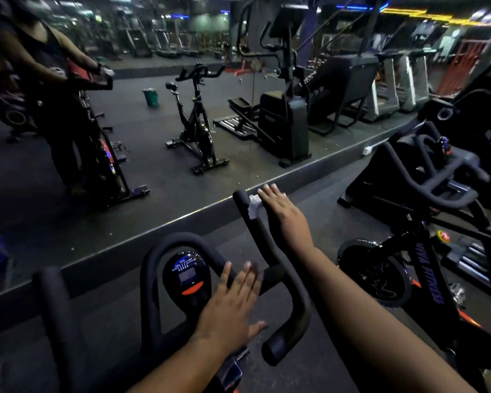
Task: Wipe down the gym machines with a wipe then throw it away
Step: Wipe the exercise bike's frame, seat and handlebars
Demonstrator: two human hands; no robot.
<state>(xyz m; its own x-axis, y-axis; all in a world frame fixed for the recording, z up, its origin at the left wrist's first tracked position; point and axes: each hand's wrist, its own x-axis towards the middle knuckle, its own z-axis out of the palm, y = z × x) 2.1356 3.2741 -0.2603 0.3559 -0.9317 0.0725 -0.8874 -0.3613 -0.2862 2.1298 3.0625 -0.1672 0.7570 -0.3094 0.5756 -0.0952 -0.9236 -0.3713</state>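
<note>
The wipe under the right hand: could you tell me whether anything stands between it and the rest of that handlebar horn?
Nothing visible does. The right hand presses the wipe flat against the horn near its tip, and the black foam below it runs bare down to the bend. The left hand rests further down, on the crossbar beside the console.

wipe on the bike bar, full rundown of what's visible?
The wipe is small, white and crumpled, looking like thin paper or tissue. It sits pressed against the far right horn of the black padded handlebar, near its tip. The right hand holds it there with straight fingers laid over it, so most of it is hidden. Only a ragged edge shows left of the hand.
</note>
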